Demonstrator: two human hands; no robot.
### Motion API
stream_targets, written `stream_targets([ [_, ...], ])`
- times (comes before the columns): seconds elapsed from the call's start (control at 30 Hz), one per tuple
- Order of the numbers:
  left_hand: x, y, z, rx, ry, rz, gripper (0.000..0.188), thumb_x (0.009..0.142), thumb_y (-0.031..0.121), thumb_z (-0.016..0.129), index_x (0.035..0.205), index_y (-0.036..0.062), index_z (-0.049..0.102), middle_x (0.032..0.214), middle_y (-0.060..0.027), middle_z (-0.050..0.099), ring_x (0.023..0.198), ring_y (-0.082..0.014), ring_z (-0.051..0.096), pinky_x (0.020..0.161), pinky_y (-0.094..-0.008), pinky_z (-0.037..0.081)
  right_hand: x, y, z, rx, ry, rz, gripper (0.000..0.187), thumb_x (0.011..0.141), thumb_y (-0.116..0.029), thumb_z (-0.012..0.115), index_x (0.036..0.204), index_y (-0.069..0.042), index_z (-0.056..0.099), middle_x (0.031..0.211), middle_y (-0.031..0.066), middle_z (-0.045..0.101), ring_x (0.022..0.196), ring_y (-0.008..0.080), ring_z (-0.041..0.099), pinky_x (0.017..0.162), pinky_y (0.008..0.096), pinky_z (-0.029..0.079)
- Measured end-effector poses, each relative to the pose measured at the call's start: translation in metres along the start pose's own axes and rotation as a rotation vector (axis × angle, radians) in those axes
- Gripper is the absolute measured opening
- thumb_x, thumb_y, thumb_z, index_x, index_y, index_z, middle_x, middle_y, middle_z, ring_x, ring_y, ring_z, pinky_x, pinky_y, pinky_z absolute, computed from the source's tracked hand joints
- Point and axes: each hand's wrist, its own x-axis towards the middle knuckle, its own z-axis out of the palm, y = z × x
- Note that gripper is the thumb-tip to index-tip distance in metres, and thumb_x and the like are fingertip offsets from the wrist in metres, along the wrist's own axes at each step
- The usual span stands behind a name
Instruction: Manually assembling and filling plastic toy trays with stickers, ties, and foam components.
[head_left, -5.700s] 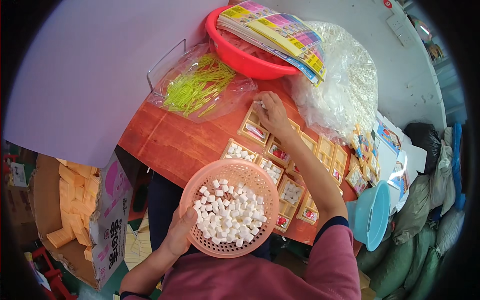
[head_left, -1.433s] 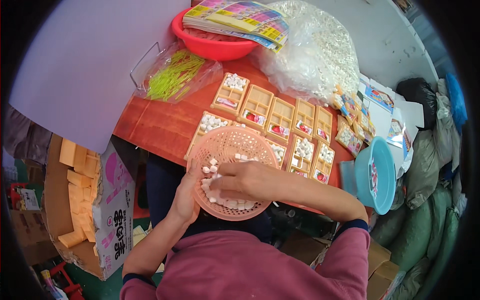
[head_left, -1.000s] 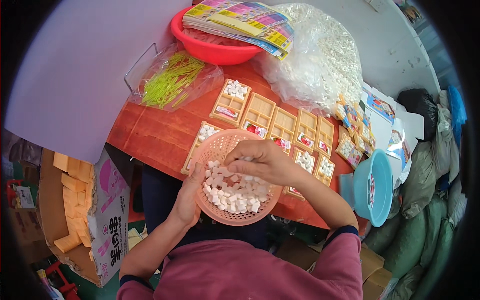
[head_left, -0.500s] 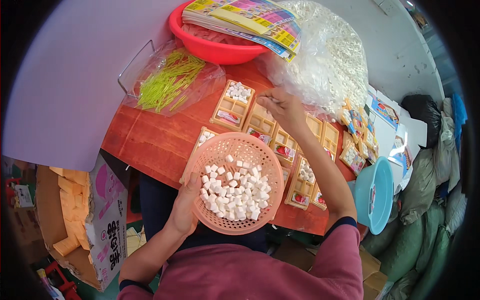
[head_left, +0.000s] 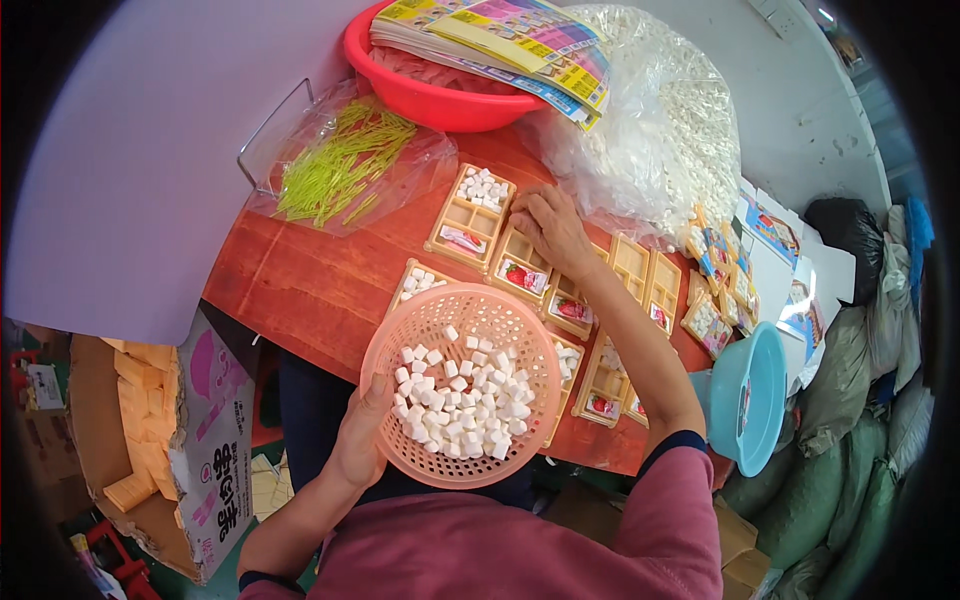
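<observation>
A pink perforated plastic basket (head_left: pixel 545 400) is held at its left rim by my left hand (head_left: pixel 362 435), thumb over the edge. White marshmallow-like pieces (head_left: pixel 465 400) lie heaped inside it. My right hand (head_left: pixel 552 228) is over the upper compartment of a tan divided tray (head_left: pixel 505 250), fingers curled downward. Whatever its fingertips hold is hidden. That tray has a small strawberry-printed packet (head_left: pixel 522 277) in its lower compartment. Just left of it, another tan tray (head_left: pixel 462 214) has white pieces in its top compartment and a packet at its bottom.
More tan trays (head_left: pixel 632 265) stand to the right on the red table (head_left: pixel 290 280). Behind are a red basin (head_left: pixel 440 105) with printed sheets, yellow-green sticks (head_left: pixel 345 165) on plastic, and a large bag of white pieces (head_left: pixel 690 130). A blue basin (head_left: pixel 745 400) sits at right.
My right hand has lowered toward the tray compartment, its fingers now pointing down. The basket in my left hand has shifted slightly nearer to me, uncovering more of the trays behind it.
</observation>
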Motion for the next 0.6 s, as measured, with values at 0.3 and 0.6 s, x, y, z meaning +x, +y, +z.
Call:
stream_targets([
  [0.3, -0.002, -0.004, -0.003, -0.031, -0.025, -0.025, 0.058, 0.093, 0.038, 0.039, 0.133, -0.0023, 0.027, 0.131, -0.0135, 0.040, 0.119, -0.0200, 0.041, 0.100, -0.0322, 0.032, -0.001, 0.010, -0.013, 0.668, 0.151, 0.566, 0.023, 0.093, -0.023, 0.047, 0.098, -0.003, 0.057, 0.085, 0.0024, 0.056, 0.078, 0.0096, 0.051, 0.070, 0.0243, 0.042],
  [0.6, -0.009, -0.005, 0.000, 0.005, -0.013, -0.010, 0.055, 0.093, 0.037, 0.038, 0.132, -0.0011, 0.029, 0.129, -0.0136, 0.042, 0.118, -0.0214, 0.043, 0.099, -0.0338, 0.034, -0.015, 0.003, -0.023, 0.248, -0.055, 0.178, 0.011, 0.081, -0.003, 0.057, 0.091, -0.002, 0.060, 0.083, 0.0040, 0.058, 0.080, 0.0120, 0.054, 0.070, 0.0251, 0.044],
])
